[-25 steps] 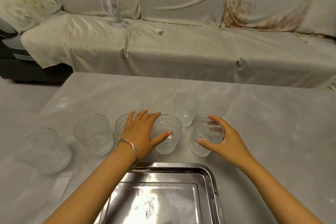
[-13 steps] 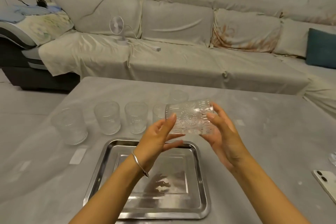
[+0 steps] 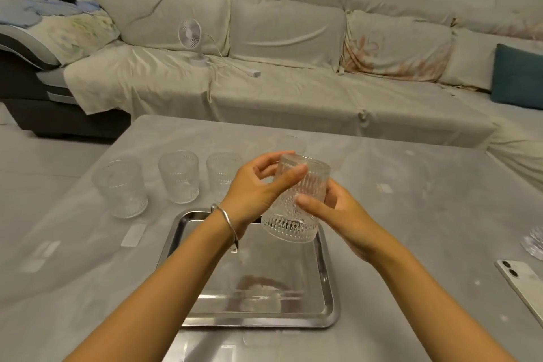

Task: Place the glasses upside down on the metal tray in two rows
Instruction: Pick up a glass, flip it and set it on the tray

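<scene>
Both my hands hold one clear patterned glass [image 3: 296,203] in the air over the far right part of the metal tray [image 3: 326,261]. The glass is turned nearly upside down, its wide mouth pointing down and a little toward me. My left hand [image 3: 258,185] grips its upper left side; my right hand [image 3: 332,211] holds its right side. The tray bears no glasses. Three upright glasses stand in a row beyond the tray on the left [image 3: 122,188], [image 3: 179,176], [image 3: 222,172]. Another glass [image 3: 291,144] shows behind my hands.
The grey table [image 3: 411,214] carries a white phone [image 3: 526,282] at the right edge, with a blurred glass object [image 3: 533,241] beside it. White tape patches [image 3: 133,234] lie left of the tray. A covered sofa with a small fan [image 3: 192,38] stands behind.
The glass has been turned from lying sideways to nearly upside down, and lowered toward the tray. Before that, both hands lifted it off the table.
</scene>
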